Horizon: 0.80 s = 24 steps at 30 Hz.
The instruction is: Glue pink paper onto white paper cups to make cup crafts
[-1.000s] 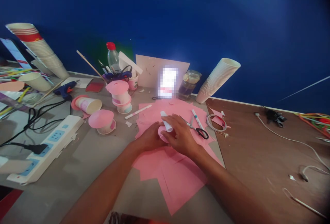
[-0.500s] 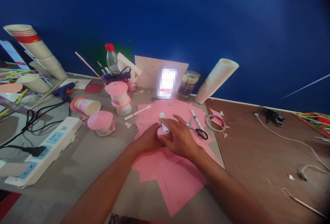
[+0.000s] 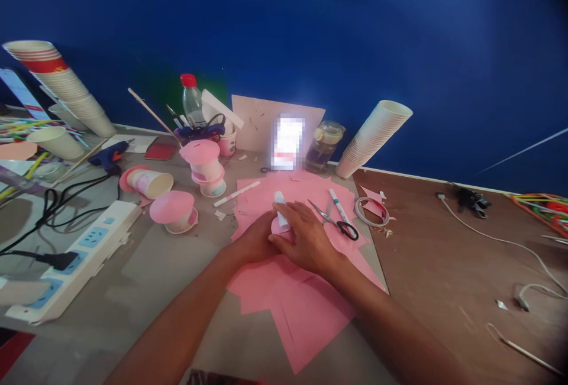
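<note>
My right hand [image 3: 306,237] is closed around a white glue stick [image 3: 280,207], whose end points away from me. Its tip presses on a small pink paper piece [image 3: 278,228] that my left hand [image 3: 255,238] holds down, fingers curled at its edge. Both hands rest on a pile of pink paper sheets [image 3: 293,296] in the middle of the table. Black-handled scissors [image 3: 337,220] and a white marker [image 3: 338,204] lie just right of my right hand.
Paper cups capped with pink paper [image 3: 174,210] stand to the left, next to a white power strip [image 3: 71,258] and a blue glue gun [image 3: 109,154]. Stacks of paper cups [image 3: 373,136] lean at the blue wall. A tape roll [image 3: 371,210] and cables [image 3: 497,237] lie on the right.
My right hand has tilted the glue stick more upright and drawn it slightly left over the pink piece. The left hand has stayed put.
</note>
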Each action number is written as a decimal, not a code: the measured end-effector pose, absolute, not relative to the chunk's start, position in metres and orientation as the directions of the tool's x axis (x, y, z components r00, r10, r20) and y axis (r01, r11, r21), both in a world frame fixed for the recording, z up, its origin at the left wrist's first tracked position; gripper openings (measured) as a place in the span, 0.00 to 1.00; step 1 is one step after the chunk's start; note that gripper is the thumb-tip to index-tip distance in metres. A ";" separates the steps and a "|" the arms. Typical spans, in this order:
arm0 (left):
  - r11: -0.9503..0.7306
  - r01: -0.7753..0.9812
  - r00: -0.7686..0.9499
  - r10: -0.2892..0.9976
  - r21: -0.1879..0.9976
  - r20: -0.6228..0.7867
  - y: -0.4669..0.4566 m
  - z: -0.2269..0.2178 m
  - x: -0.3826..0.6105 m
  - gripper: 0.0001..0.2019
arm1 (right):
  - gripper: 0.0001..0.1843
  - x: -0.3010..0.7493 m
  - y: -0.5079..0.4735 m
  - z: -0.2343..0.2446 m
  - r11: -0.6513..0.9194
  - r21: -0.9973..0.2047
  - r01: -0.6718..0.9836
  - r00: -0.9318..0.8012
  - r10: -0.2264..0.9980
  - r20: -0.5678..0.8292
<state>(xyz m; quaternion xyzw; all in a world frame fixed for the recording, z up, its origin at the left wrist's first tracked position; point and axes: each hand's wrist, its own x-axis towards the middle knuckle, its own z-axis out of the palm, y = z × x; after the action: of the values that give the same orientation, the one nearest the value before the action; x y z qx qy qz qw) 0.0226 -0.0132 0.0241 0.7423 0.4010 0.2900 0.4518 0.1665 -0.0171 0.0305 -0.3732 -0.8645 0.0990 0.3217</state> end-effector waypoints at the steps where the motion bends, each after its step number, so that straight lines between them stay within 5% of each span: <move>1: -0.274 0.325 0.511 0.857 0.905 0.076 -0.013 0.024 0.023 0.14 | 0.30 0.166 -0.017 0.030 0.704 -0.412 0.579 -0.516 0.707 0.483; 24: -0.258 0.312 0.500 0.863 0.914 0.073 -0.014 0.021 0.022 0.19 | 0.32 0.166 -0.014 0.039 0.654 -0.394 0.646 -0.553 0.756 0.350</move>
<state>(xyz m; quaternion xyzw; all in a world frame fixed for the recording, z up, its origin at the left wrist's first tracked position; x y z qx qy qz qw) 0.0218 -0.0144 0.0211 0.7341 0.4003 0.2999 0.4593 0.1660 -0.0144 0.0393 -0.4011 -0.8742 0.1102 0.2505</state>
